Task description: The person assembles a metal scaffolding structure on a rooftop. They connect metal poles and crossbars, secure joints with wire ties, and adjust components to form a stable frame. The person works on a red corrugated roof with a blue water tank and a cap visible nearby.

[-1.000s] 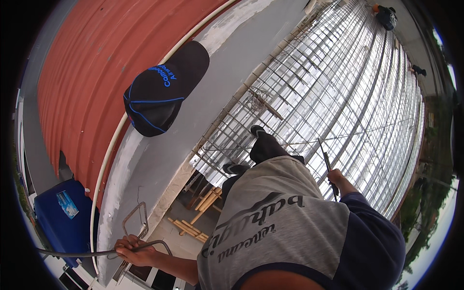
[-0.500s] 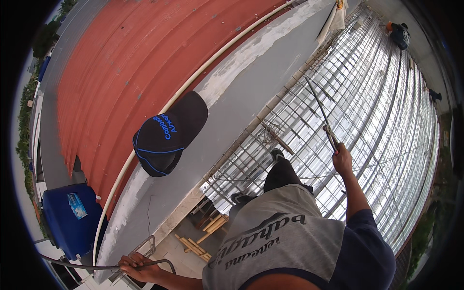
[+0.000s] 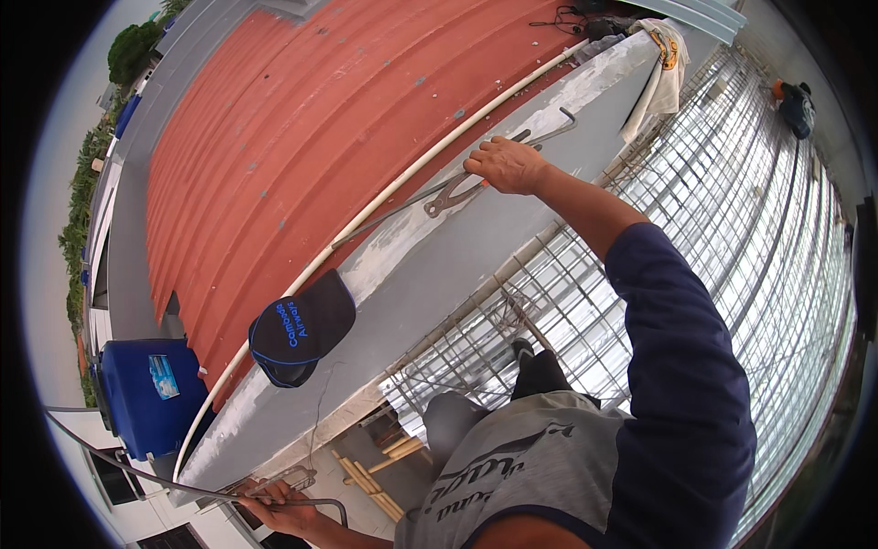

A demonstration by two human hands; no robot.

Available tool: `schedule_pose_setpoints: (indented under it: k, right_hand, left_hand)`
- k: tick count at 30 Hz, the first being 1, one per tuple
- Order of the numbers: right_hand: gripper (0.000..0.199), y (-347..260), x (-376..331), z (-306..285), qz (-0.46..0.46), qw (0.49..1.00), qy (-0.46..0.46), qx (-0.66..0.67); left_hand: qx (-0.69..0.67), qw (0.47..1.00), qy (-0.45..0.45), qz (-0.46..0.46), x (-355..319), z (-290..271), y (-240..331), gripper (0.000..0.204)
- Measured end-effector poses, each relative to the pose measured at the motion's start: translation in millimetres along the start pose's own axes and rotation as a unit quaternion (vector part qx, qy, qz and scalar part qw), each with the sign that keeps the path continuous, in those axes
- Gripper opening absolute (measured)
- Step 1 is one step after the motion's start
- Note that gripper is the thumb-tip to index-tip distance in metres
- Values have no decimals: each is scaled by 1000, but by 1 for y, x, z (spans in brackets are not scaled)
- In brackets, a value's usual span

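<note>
At the lower left my left hand (image 3: 282, 512) is closed around a long dark steel bar (image 3: 137, 471) with a hooked end. Thin bent wire rods (image 3: 294, 478) stick out beside those fingers. My right hand (image 3: 508, 166) is above the grey parapet wall (image 3: 439, 265), closed on a pair of pincers (image 3: 437, 203), jaws pointing left. A thin steel rod (image 3: 393, 212) and a hook-ended rod (image 3: 565, 119) also pass by this hand; whether it grips both is hard to see. A dark cap (image 3: 302, 325) with blue trim hangs in front, over the wall.
A steel bar mesh (image 3: 567, 284) over shiny corrugated sheets fills the right side. Beyond the wall are a red metal roof (image 3: 320, 119), a pale pipe (image 3: 402, 174) and a blue tank (image 3: 151, 393). A cloth (image 3: 660, 78) drapes the wall; a person (image 3: 797, 112) crouches far right.
My right hand has swung left, from over the mesh to the top of the wall, carrying the pincers. My left hand stays low with the bar. The view has shifted.
</note>
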State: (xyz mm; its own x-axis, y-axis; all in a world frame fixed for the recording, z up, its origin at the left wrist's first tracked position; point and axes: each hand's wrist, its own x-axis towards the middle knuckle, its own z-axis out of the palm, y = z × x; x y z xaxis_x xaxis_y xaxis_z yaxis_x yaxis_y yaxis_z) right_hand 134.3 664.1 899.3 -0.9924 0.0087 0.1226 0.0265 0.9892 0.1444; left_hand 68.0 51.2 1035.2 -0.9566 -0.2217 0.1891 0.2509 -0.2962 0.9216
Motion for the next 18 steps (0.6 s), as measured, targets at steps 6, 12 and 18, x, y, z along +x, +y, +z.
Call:
schedule_pose_setpoints:
  k: [6, 12, 18]
  right_hand:
    - [16, 16, 14, 20, -39, 996, -19, 76]
    - [25, 24, 29, 8, -50, 989, -104, 89]
    - [20, 43, 33, 8, 25, 969, -193, 149]
  left_hand:
    - [62, 998, 23, 7, -20, -5, 30, 28]
    - [5, 1000, 8, 7, -18, 26, -16, 25]
    - [-43, 995, -71, -57, -3, 27, -57, 33]
